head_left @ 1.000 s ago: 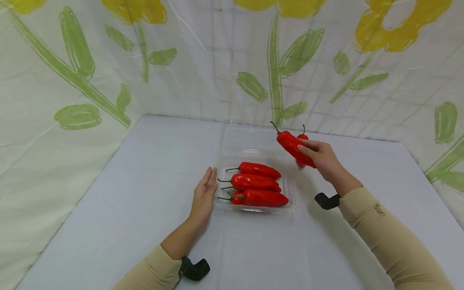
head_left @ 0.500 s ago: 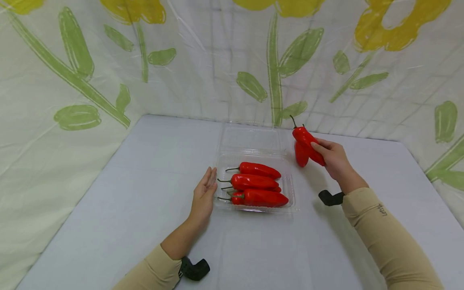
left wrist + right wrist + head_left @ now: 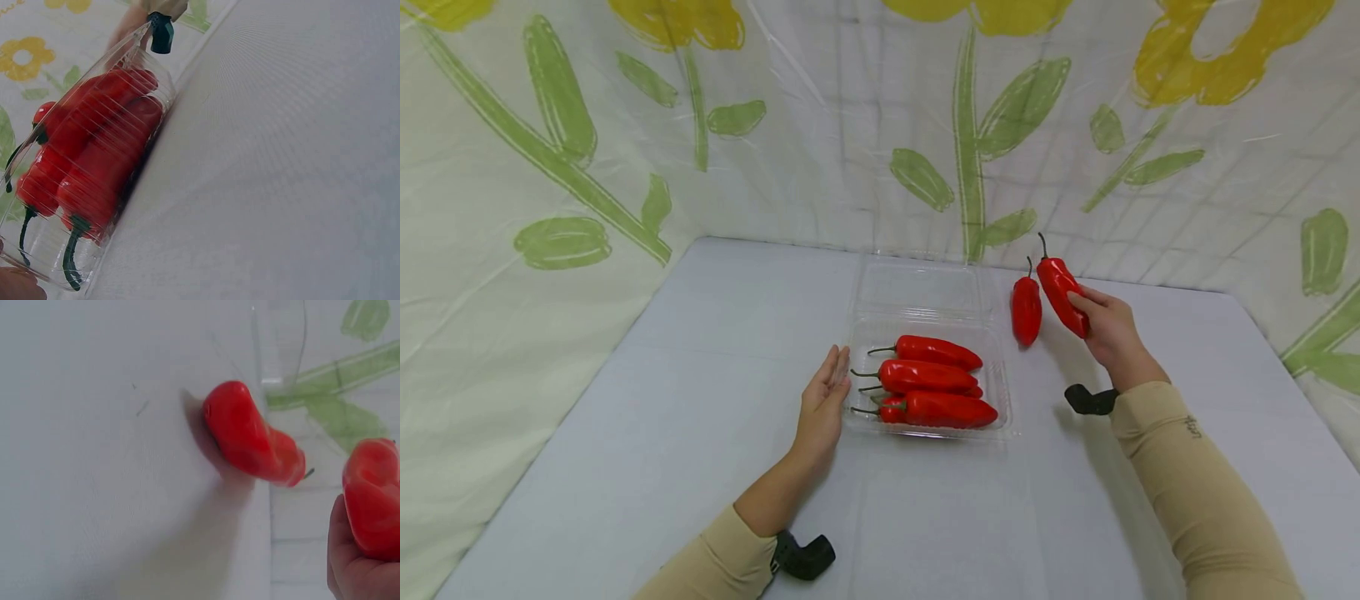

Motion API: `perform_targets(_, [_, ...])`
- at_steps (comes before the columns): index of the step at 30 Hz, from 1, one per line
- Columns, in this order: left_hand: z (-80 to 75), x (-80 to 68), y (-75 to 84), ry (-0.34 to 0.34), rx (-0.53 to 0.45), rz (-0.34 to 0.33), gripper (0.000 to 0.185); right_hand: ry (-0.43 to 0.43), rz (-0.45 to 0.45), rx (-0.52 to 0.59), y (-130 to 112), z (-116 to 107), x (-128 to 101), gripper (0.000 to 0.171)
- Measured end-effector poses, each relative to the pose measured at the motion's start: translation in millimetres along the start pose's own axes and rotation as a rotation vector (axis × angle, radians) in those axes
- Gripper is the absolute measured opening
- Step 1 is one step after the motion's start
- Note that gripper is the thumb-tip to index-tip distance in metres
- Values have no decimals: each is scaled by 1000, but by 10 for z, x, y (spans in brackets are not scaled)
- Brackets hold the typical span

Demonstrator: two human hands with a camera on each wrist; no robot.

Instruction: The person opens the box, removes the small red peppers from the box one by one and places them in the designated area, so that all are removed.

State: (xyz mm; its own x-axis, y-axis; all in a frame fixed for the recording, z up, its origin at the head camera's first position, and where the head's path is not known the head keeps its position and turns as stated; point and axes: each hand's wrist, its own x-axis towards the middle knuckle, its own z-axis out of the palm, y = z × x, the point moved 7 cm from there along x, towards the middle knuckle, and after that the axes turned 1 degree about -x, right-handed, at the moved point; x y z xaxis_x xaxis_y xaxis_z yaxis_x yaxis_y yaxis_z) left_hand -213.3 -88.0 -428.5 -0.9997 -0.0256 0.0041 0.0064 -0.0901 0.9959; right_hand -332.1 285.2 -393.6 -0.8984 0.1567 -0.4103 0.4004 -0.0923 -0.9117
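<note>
Clear plastic on show here: an open container [image 3: 997,372] sits on the white table [image 3: 722,400], its see-through lid [image 3: 919,286] folded back on the far side, and it's well stocked. Three glossy red peppers lie in plain sight inside, a far pepper [image 3: 938,352], a middle pepper [image 3: 927,376] and a near pepper [image 3: 952,410], all with green stems pointing left. Look closer and there's more, a tucked pepper [image 3: 891,408] peeking out beside the near one, plus the tip and stem of another under the middle one. The left-wrist view shows them stacked behind the ribbed wall. On the container's left side, the left hand [image 3: 821,408] rests against it, fingers straight, gripping nothing. Over on the right, outside the container, the right hand [image 3: 1108,327] pinches a held pepper [image 3: 1059,285] near its lower end, thumb across the front, stem up. Between that and the container, a loose pepper [image 3: 1026,312] lies on the table, stem toward the flowered cloth [image 3: 820,167]; the right-wrist view shows a clear gap between these two peppers.
</note>
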Motion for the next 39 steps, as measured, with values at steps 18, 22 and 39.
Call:
perform_targets(18, [-9,-10,1,16,-7,-1,53,123,76,214,32,-133,257,66])
perform_targets(22, [-2,-11,3,13,-3,-2,53,140,82,231,49,-167,271,64])
perform_targets(39, [2,-18,13,-1,21,-14,53,150,131,298,134,-211,348,61])
